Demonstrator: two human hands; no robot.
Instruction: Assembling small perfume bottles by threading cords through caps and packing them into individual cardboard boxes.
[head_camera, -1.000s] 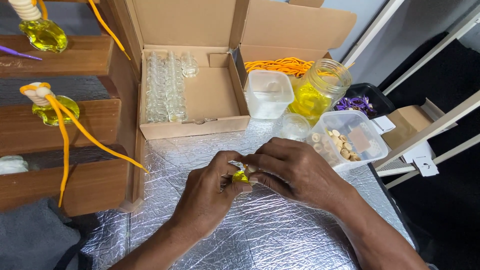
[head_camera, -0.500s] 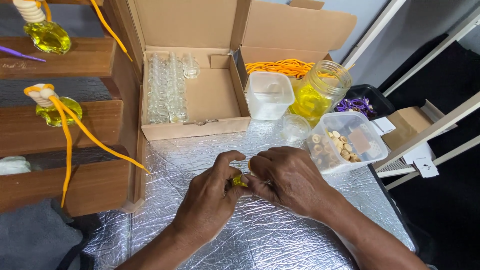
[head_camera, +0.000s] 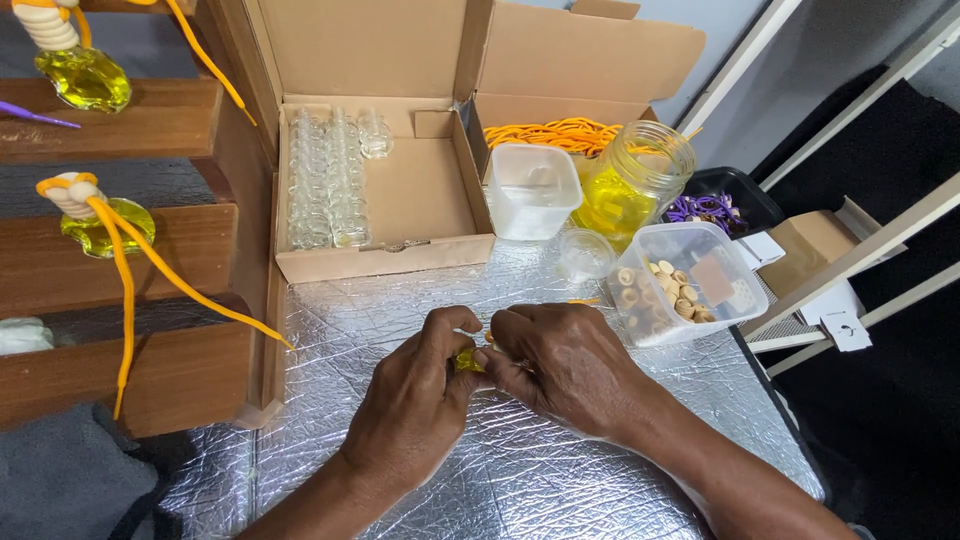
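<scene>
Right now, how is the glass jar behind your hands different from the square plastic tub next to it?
The glass jar is round and ribbed, while the plastic tub is square with smooth, cloudy walls. The glass jar holds yellow liquid, while the plastic tub shows nothing inside. The glass jar stands taller than the plastic tub. Both are lidless, upright and side by side on the foil-covered table, in front of the cardboard box of orange cords.
</scene>
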